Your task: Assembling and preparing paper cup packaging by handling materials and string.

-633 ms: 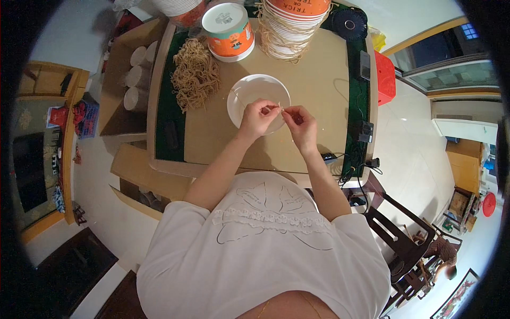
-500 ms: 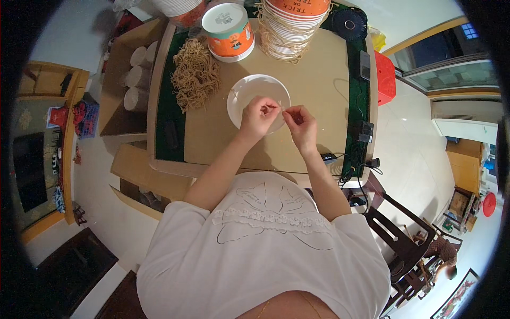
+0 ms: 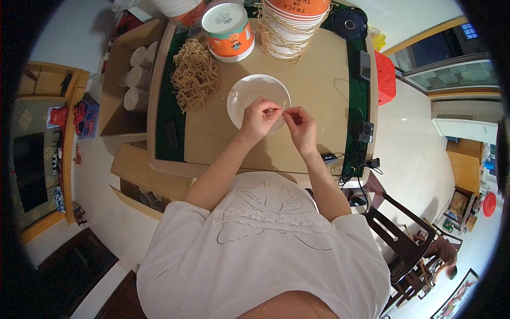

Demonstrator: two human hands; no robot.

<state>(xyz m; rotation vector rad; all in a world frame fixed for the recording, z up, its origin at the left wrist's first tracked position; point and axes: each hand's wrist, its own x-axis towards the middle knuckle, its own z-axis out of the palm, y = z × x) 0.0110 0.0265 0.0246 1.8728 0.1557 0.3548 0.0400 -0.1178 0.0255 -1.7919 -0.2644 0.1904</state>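
Over the right side of a white paper bucket (image 3: pixel 240 101), which stands mouth up on the table, my two hands meet with their fingertips almost touching. My left hand (image 3: pixel 258 118) is closed in a pinch. Facing it, my right hand (image 3: pixel 301 127) pinches too, just outside the rim. A thin pale piece of cord (image 3: pixel 285 102) pokes up between the fingertips; the rest of it is mostly hidden. Left of the far rim lies a tangled heap of tan cord (image 3: pixel 195 74).
An upturned orange bucket (image 3: pixel 229 40) and a stack of buckets (image 3: pixel 289 26) with cords hanging off stand at the back. A round dark object (image 3: pixel 349 24) and black cables (image 3: pixel 350 169) lie at the right. Cardboard boxes (image 3: pixel 119 101) stand left. A person (image 3: pixel 442 252) is far right.
My fingertips have shifted slightly and pinch closer together, and the cord end sticks up a little more above them. The bucket and the other things stay put.
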